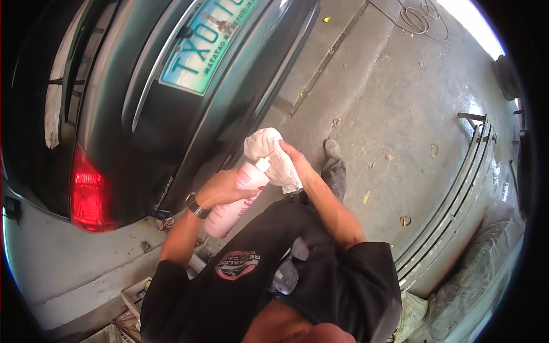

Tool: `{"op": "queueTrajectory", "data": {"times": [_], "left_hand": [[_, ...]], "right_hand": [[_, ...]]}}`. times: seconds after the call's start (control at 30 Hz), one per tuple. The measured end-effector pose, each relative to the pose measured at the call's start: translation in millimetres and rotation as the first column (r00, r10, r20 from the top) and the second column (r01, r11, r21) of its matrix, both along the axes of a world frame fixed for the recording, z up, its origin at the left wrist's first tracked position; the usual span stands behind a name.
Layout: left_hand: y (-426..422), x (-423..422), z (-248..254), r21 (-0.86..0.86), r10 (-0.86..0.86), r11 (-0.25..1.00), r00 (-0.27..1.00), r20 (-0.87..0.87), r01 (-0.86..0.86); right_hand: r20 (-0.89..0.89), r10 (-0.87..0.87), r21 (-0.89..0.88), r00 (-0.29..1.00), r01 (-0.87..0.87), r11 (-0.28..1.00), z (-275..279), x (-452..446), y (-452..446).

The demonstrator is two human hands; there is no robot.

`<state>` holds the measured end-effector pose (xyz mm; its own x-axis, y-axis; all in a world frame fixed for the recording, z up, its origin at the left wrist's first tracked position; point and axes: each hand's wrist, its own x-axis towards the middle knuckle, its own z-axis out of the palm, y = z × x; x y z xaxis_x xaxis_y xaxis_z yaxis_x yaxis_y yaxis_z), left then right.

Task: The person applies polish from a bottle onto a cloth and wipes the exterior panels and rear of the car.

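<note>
My left hand [220, 188], with a watch on its wrist, is wrapped around a squeeze bottle [226, 215]. The bottle is translucent with pinkish contents and red lettering, and it tilts so that its white nozzle [263, 163] meets or overlaps a white cloth [269, 146]. Whether the nozzle touches the fabric I cannot tell. The bunched cloth is gripped in my right hand [296, 161], its lower end hanging beside the bottle. Both hands are in front of my body, close to the rear of a dark car [189, 143].
The car's red tail light [91, 191] and license plate [200, 51] face me on the left. Long curved panels [452, 211] lean at right beside a plastic-wrapped item [480, 274]. A coiled hose [420, 20] lies on the concrete floor [394, 114]. Boxes [134, 294] sit at lower left.
</note>
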<state>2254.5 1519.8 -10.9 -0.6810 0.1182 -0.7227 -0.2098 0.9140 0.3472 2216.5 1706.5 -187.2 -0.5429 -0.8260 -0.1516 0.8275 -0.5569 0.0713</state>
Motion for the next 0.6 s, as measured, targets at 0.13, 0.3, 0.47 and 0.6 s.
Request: {"op": "queueTrajectory", "data": {"times": [0.13,0.3,0.47,0.6], "left_hand": [[35.3,-51.0,11.6,-0.014,0.01,1.0,0.999,0.039,-0.009],[54.7,-87.7,13.0,-0.044,0.086,0.995,0.995,0.042,-0.085],[61.0,-104.8,7.3,-0.014,0.228,0.974,0.972,0.055,-0.228],[61.2,-107.4,-15.4,0.026,0.325,0.946,0.943,-0.075,-0.324]], "right_hand": [[0.027,0.033,0.033,0.999,-0.034,0.999,7.8,-44.7,30.1],[0.056,0.033,-0.024,0.998,-0.032,0.999,10.2,-86.8,48.2],[0.146,0.024,-0.038,0.989,-0.019,0.999,18.8,-112.0,54.2],[0.207,-0.149,0.064,0.967,0.139,0.988,23.2,-138.4,43.5]]}}
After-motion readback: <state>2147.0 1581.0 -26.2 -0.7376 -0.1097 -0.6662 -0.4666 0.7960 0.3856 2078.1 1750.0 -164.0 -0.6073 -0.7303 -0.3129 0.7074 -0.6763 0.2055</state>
